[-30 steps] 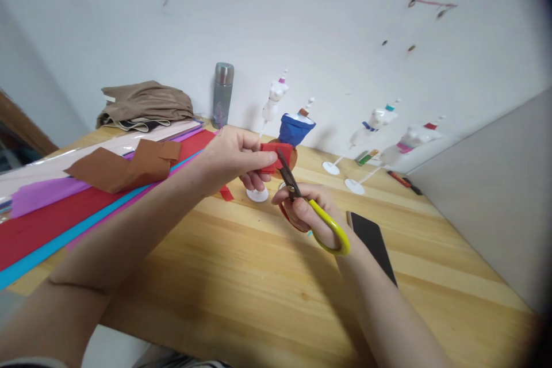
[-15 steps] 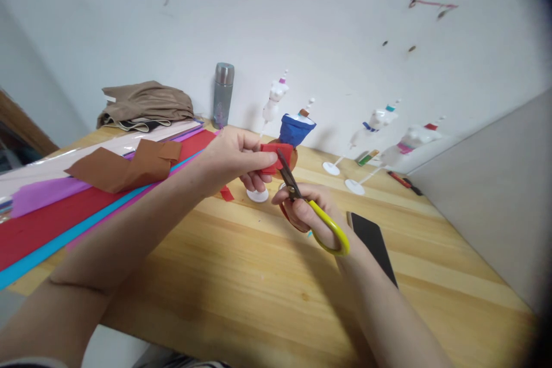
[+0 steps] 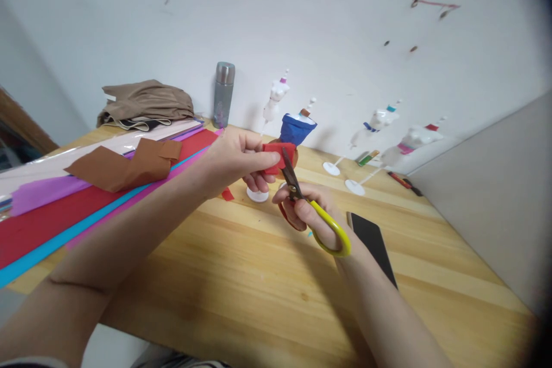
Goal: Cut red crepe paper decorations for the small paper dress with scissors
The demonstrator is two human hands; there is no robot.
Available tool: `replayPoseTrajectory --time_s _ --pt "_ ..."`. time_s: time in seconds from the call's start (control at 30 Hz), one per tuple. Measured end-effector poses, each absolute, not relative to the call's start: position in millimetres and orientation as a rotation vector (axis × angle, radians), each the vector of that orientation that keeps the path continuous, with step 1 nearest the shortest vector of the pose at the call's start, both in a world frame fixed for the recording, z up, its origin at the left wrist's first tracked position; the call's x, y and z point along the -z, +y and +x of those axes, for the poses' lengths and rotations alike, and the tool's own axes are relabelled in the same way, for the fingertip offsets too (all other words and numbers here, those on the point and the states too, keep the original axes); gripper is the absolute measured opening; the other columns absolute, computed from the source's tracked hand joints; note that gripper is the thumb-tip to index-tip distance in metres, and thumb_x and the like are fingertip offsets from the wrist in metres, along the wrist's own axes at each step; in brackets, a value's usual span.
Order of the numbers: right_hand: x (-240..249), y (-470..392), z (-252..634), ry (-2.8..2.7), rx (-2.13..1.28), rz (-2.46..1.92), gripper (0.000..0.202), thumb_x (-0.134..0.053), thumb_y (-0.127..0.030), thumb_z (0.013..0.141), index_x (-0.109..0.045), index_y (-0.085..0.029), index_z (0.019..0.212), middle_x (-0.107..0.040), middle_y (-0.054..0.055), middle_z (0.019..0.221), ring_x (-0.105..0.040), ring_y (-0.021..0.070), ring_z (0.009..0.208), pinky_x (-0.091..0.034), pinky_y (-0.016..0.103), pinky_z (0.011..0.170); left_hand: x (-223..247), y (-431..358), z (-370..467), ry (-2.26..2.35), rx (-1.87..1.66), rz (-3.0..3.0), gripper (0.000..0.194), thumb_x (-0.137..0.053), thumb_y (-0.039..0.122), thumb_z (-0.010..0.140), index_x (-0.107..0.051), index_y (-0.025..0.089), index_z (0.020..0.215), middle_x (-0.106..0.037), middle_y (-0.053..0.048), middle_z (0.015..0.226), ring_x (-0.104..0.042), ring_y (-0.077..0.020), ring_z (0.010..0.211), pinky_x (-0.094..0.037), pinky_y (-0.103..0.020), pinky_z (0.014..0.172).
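Between thumb and fingers, my left hand [image 3: 241, 158] pinches a small red piece [image 3: 271, 160] of paper or cloth. My right hand [image 3: 313, 207] is closed round yellow-handled scissors [image 3: 330, 230], whose dark blades lie at the right part of the red piece. Right behind the red piece stands a small mannequin dressed in blue [image 3: 297, 128], with something brown below the blue, partly hidden. A red scrap [image 3: 227, 194] lies on the wooden table [image 3: 241, 282] below my left hand.
Other white mannequins [image 3: 276, 92] stand near the wall, two at the right [image 3: 382, 118] [image 3: 420, 137]. A phone [image 3: 371, 244] lies beside my right forearm. Coloured sheets [image 3: 86, 213], a brown piece [image 3: 112, 167], folded cloth [image 3: 149, 100] and a grey bottle [image 3: 223, 98] are at the left.
The red piece and my left fingers have shifted slightly right, so more of the piece shows beyond the blade tips. The scissors have barely moved, their blades looking closer together.
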State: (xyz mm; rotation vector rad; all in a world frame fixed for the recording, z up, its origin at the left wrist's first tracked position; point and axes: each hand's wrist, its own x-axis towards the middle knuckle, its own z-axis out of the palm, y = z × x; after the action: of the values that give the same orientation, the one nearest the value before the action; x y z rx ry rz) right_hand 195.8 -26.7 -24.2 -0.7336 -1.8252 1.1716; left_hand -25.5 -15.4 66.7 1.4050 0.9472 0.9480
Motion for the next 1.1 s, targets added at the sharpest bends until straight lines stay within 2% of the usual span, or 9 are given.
replayPoseTrajectory --time_s 0.2,0.4,0.83,1.1 --pt "26.1 -24.6 196.9 -1.792 -1.164 -0.784 0.053 -0.069 -0.074 0.086 -0.078 -0.022 0.091 -0.052 0.002 0.059 -0.059 0.0214 0.062 -0.045 0.031 0.051 -68.2 -16.2 -24.0 0.962 -0.960 1.386 0.019 -0.069 0.012 0.075 -0.067 0.013 0.056 -0.070 -0.003 0.053 -0.065 -0.0112 0.044 -0.055 -0.018 0.046" --pt "27.6 -24.5 196.7 -1.786 -1.146 -0.790 0.055 -0.069 -0.075 0.087 -0.079 -0.021 0.093 -0.052 0.001 0.056 -0.064 0.0223 0.065 -0.053 0.032 0.056 -69.9 -16.9 -23.8 0.976 -0.981 1.380 0.019 -0.069 0.010 0.074 -0.066 0.013 0.056 -0.069 -0.002 0.051 -0.064 -0.0109 0.042 -0.053 -0.017 0.044" --pt "27.9 -23.7 198.9 -1.812 -1.109 -0.777 0.052 -0.070 -0.071 0.088 -0.078 -0.020 0.092 -0.058 0.002 0.062 -0.063 0.0202 0.064 -0.051 0.031 0.055 -69.8 -16.4 -23.0 1.002 -0.983 1.380 0.021 -0.069 0.012 0.076 -0.065 0.013 0.056 -0.068 -0.002 0.051 -0.063 -0.0106 0.043 -0.053 -0.017 0.045" --pt "27.4 -23.5 197.0 -1.816 -1.092 -0.786 0.053 -0.068 -0.072 0.088 -0.076 -0.020 0.089 -0.054 0.001 0.061 -0.058 0.0186 0.060 -0.045 0.029 0.050 -71.7 -17.2 -23.1 1.014 -0.978 1.368 0.023 -0.069 0.011 0.077 -0.064 0.013 0.054 -0.067 -0.002 0.050 -0.063 -0.0107 0.043 -0.054 -0.018 0.045"
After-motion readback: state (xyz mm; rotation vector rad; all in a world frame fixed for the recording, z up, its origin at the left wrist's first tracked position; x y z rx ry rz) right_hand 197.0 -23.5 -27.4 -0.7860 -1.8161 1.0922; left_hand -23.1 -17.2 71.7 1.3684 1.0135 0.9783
